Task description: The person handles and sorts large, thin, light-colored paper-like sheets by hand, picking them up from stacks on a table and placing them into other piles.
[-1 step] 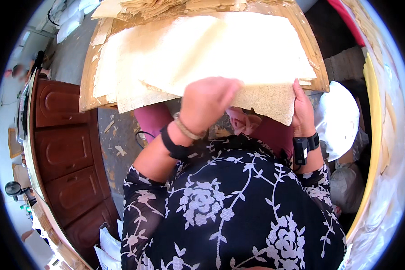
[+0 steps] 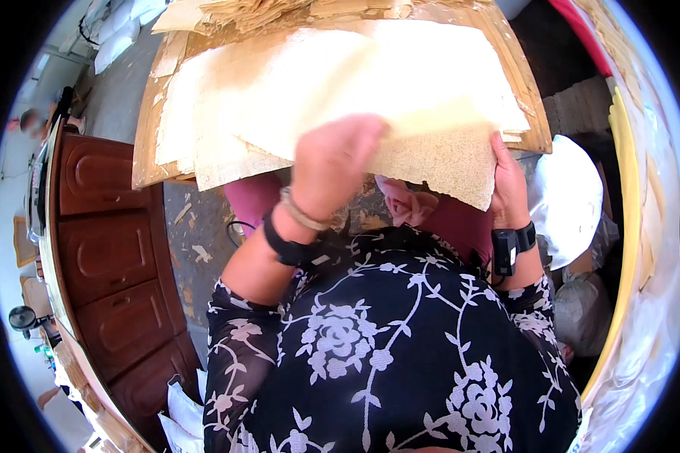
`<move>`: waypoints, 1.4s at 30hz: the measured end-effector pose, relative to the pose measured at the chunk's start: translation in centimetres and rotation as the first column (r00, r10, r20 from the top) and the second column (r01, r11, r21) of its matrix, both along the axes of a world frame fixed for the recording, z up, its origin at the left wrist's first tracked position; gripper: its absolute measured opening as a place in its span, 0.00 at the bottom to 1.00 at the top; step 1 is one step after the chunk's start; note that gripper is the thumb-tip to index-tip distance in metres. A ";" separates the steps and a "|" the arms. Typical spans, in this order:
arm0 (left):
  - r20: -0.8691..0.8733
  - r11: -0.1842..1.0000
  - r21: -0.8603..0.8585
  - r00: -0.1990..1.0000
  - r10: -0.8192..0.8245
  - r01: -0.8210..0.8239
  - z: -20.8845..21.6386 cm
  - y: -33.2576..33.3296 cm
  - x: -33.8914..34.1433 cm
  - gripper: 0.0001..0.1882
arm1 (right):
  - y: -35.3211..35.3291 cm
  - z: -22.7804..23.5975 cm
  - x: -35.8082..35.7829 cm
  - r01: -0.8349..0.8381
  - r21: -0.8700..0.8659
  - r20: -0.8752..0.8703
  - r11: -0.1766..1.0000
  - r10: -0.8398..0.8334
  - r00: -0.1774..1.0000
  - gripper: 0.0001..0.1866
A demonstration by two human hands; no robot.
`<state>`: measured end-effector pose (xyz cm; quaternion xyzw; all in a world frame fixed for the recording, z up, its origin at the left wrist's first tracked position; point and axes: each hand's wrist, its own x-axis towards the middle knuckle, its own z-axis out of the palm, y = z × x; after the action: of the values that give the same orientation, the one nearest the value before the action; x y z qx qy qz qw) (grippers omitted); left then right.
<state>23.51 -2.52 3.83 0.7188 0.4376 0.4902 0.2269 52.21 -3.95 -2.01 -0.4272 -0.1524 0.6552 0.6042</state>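
Thin, pale tan fibrous sheets (image 2: pixel 279 98) lie stacked and overlapping on a wooden board tabletop (image 2: pixel 525 83), their upper parts washed out by bright light. One sheet's rough-edged corner (image 2: pixel 453 166) hangs over the near edge. My right hand (image 2: pixel 508 185) grips that corner at its right side, thumb on top and fingers underneath. Over the front of the sheets is my left hand (image 2: pixel 332 158), fingers curled together and blurred. Whatever its fingertips may hold cannot be made out. A woven bracelet (image 2: pixel 302 211) and a black band (image 2: pixel 283 241) circle the left wrist.
More ragged sheets (image 2: pixel 257 11) are piled at the table's far edge. A reddish-brown drawer cabinet (image 2: pixel 113 253) stands at left. White sacks (image 2: pixel 567 200) sit on the right, beside a yellow edge (image 2: pixel 627 189). Scraps (image 2: pixel 202 253) litter the floor. My legs are under the table.
My left hand has shifted slightly left across the sheet, uncovering more of its near part. My right hand keeps its grip on the corner in the same place.
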 end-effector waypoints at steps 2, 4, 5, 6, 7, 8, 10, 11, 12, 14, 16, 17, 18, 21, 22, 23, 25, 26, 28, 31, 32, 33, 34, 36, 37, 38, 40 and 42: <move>0.317 0.955 -0.230 0.914 0.254 -0.186 2.6 1.1 -2.6 0.13 | -0.2 0.2 0.4 0.000 -0.013 -0.018 1.000 -0.001 1.000 0.26; 0.455 0.902 -0.201 0.779 0.432 -0.383 6.2 2.4 -4.9 0.18 | -0.5 0.0 1.3 -0.003 -0.052 -0.051 0.999 0.000 0.999 0.24; 0.479 0.857 -0.150 0.722 0.499 -0.492 7.3 3.2 -6.6 0.18 | -0.8 0.2 1.5 0.004 -0.052 -0.052 0.999 -0.006 0.999 0.24; 0.491 0.729 -0.039 0.622 0.610 -0.684 8.4 3.9 -8.8 0.16 | -0.9 0.6 1.2 -0.076 -0.060 -0.042 0.995 0.073 0.996 0.24; 0.512 0.691 0.015 0.600 0.615 -0.723 9.7 3.8 -9.2 0.17 | -1.0 0.6 1.2 -0.145 -0.071 -0.028 0.987 0.143 0.989 0.24; 0.530 0.646 0.069 0.577 0.622 -0.760 11.2 3.7 -9.5 0.17 | -1.1 0.4 1.1 -0.153 -0.082 -0.003 0.985 0.153 0.988 0.22; 0.531 0.555 0.304 0.621 0.576 -0.774 13.6 2.9 -9.7 0.17 | -0.9 0.6 1.2 -0.095 -0.084 0.060 0.992 0.100 0.993 0.21; 0.497 0.495 0.477 0.688 0.530 -0.726 14.3 2.4 -9.7 0.18 | -0.8 0.9 1.2 -0.037 -0.084 0.127 0.996 0.048 0.991 0.20; 0.417 0.417 0.582 0.697 0.583 -0.698 14.9 1.9 -9.6 0.18 | -0.7 1.7 1.9 -0.020 -0.040 0.168 0.999 0.027 0.985 0.20; 0.290 0.316 0.682 0.640 0.711 -0.660 13.2 1.7 -7.9 0.15 | -1.1 4.7 3.0 0.070 0.016 0.362 0.997 -0.071 0.929 0.22; 0.068 0.332 0.820 0.656 0.752 -0.465 11.3 1.8 -5.6 0.10 | -1.4 6.5 6.1 0.193 0.116 0.453 0.974 -0.224 0.863 0.24; -0.032 0.435 0.836 0.760 0.649 -0.336 9.7 2.1 -4.5 0.07 | -1.1 6.3 8.0 0.244 0.176 0.458 0.954 -0.299 0.838 0.24; -0.131 0.536 0.821 0.847 0.516 -0.199 8.1 2.6 -3.2 0.03 | -1.4 7.5 8.9 0.288 0.202 0.381 0.936 -0.346 0.857 0.24; -0.296 0.752 0.660 0.921 0.253 0.006 2.8 2.3 0.4 0.03 | -1.9 11.8 9.4 0.351 0.335 0.219 0.874 -0.434 0.874 0.26; -0.356 0.817 0.575 0.913 0.201 0.045 1.2 2.1 1.5 0.05 | -2.6 13.6 9.8 0.374 0.364 0.204 0.853 -0.465 0.862 0.26; -0.421 0.872 0.483 0.894 0.153 0.079 -0.5 1.9 2.1 0.07 | -2.8 14.4 9.9 0.391 0.389 0.177 0.834 -0.484 0.857 0.26; -0.550 0.932 0.332 0.832 0.070 0.141 -2.1 1.3 2.7 0.10 | -2.3 15.9 9.9 0.383 0.440 0.250 0.812 -0.521 0.816 0.27; -0.658 0.969 0.167 0.752 -0.030 0.184 -2.6 1.2 2.8 0.13 | -1.9 16.6 9.7 0.372 0.489 0.314 0.789 -0.557 0.769 0.27; -0.581 0.972 0.175 0.813 -0.029 0.160 -2.9 1.0 2.8 0.14 | -0.9 18.0 7.7 0.306 0.511 0.391 0.803 -0.534 0.749 0.27; -0.381 0.991 0.088 0.923 -0.057 0.098 -2.7 1.2 2.0 0.16 | 0.5 19.5 4.2 0.175 0.508 0.590 0.843 -0.489 0.642 0.28; -0.240 0.997 -0.004 0.968 -0.069 0.071 -2.4 1.5 1.8 0.17 | 0.5 20.3 1.9 0.120 0.548 0.551 0.828 -0.464 0.693 0.28; -0.239 0.998 -0.001 0.969 -0.060 0.062 -2.2 1.7 1.5 0.17 | 0.8 21.0 0.9 0.081 0.547 0.510 0.833 -0.409 0.757 0.29; 0.033 0.950 -0.272 0.988 -0.150 0.153 -1.9 1.7 0.7 0.22 | 1.2 21.7 -0.3 0.038 0.545 0.466 0.838 -0.340 0.817 0.29; 0.322 0.822 -0.481 0.934 -0.156 0.304 -1.5 1.6 0.0 0.27 | 2.0 22.5 -2.0 -0.047 0.530 0.402 0.847 -0.202 0.893 0.30; 0.511 0.706 -0.571 0.855 -0.092 0.418 -0.8 1.2 0.1 0.29 | 2.5 22.4 -2.8 -0.094 0.520 0.394 0.849 -0.141 0.908 0.31; 0.668 0.567 -0.610 0.744 -0.008 0.553 -0.6 1.0 0.0 0.32 | 3.0 21.8 -3.5 -0.138 0.500 0.396 0.855 -0.083 0.915 0.31; 0.755 0.547 -0.563 0.655 0.036 0.619 -0.6 0.9 -0.6 0.33 | 3.6 20.8 -4.4 -0.191 0.471 0.399 0.861 -0.015 0.917 0.32; 0.828 0.531 -0.508 0.555 0.083 0.678 -0.6 0.9 -2.0 0.35 | 4.3 19.5 -5.1 -0.236 0.438 0.410 0.868 0.041 0.911 0.32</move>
<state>21.46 -1.59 3.23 0.3221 0.3130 0.4442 0.7752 47.11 0.38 17.47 -0.3734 -0.4565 0.5418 0.5989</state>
